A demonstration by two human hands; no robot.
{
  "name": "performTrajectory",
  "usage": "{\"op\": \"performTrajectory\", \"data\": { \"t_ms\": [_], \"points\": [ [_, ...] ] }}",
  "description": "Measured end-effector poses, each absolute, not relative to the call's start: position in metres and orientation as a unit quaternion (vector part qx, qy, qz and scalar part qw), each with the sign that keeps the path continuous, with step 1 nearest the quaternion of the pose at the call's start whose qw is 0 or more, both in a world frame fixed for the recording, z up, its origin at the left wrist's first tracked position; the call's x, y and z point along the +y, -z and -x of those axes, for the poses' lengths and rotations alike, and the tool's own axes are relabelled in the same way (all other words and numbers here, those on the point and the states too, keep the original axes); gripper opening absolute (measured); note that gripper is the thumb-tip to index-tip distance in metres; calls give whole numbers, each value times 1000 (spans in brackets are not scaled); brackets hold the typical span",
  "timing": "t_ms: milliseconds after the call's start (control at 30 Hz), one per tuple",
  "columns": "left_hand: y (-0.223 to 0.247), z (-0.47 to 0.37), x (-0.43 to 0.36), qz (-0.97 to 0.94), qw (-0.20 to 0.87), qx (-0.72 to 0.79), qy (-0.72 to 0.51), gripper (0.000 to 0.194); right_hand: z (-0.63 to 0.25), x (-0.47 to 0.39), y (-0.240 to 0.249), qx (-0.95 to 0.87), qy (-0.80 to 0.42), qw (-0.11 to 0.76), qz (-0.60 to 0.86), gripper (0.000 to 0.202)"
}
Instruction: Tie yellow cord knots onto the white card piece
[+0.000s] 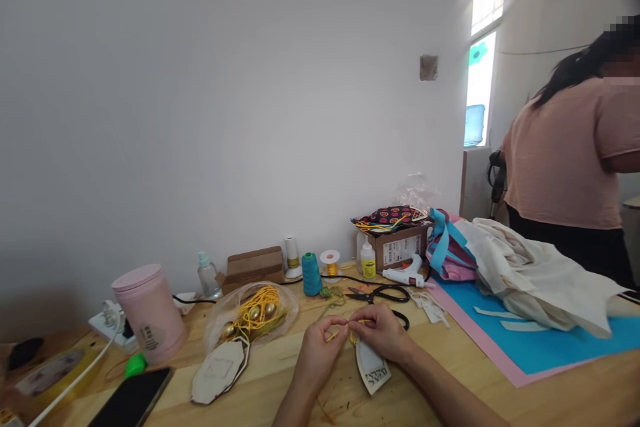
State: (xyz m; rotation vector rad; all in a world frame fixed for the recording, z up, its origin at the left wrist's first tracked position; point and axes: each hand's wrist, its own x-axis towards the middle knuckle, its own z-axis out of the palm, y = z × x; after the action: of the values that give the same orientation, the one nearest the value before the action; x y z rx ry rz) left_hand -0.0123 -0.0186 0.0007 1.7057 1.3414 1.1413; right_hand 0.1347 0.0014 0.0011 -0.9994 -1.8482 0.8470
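Both hands meet low over the table [270, 374], fingertips nearly touching; left hand [320, 352] closed, thumb and finger pinching a yellow cord [329, 338]; right hand [384, 334] likewise closed, its fingertips on the cord; the cord runs between the two, with a short loop hanging in the gap; a white piece [373, 367] with dark markings at its wider end sits tilted below the right hand, its upper part hidden; whether that hand also grips it, cannot tell; black scissors [390, 293] just beyond the right hand, blades toward the left; glue gun [406, 275] and glue bottle [368, 262] farther beyond, in front of a box [400, 248]; straight past the left hand, a teal thread cone [311, 275], and beside it a spool [330, 267] of yellow thread; left of the left hand, a clear bag [215, 320] with yellow cords and gold beads, white panels [217, 372] just nearer; well left, a pink cup [155, 320] and a phone [133, 400]; well right of the right hand, pale cloth [545, 274] on a blue sheet [560, 354]; a co-worker [565, 154] stands beyond the cloth.
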Motion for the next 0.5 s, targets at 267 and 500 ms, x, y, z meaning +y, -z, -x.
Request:
{"op": "performTrajectory", "data": {
  "t_ms": [267, 500],
  "points": [
    [0, 14, -16, -634, 361, 503, -464, 23, -134, 5, 4, -743, -309, 430, 409, 20],
    [4, 12, -12, -611, 400, 494, -472, 25, -136, 6, 4, -738, -307, 439, 411, 17]
  ]
}}
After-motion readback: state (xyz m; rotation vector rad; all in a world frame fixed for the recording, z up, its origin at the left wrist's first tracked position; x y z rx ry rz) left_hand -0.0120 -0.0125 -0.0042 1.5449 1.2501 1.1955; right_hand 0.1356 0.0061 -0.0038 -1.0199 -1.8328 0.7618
